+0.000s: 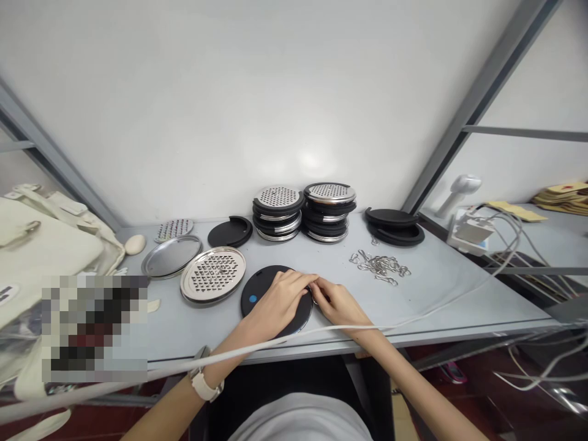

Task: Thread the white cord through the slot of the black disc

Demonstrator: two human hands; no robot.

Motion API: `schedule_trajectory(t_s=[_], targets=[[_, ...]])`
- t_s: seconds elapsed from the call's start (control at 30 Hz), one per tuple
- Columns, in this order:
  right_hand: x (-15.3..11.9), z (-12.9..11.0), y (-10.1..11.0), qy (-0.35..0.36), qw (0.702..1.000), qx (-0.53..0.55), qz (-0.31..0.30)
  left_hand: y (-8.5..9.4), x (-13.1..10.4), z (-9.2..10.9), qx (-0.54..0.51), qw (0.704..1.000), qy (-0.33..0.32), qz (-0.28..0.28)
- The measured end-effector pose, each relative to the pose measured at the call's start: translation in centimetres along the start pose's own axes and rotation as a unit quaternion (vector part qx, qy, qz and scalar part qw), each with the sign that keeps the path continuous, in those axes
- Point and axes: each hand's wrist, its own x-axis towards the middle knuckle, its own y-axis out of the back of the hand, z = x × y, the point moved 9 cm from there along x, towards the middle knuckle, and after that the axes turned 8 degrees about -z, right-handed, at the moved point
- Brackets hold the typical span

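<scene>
On black disc [261, 286], left hand [285, 297] palm-down

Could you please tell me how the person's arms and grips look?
The left grip and right grip are ungloved. A pale strap with a metallic fitting, probably a watch, circles the left wrist; nothing worn shows on the right one. No sleeves show on either forearm, and a white cable crosses in front of both.
</scene>
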Motion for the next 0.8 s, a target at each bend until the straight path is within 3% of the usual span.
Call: schedule_trajectory(t_s=[0.8], targets=[[-0.03, 0.03, 0.01, 0.003, 1.0, 0.008, -0.002, -0.17, 0.08, -0.07, -0.008, 1.0, 0.003, -0.007]])
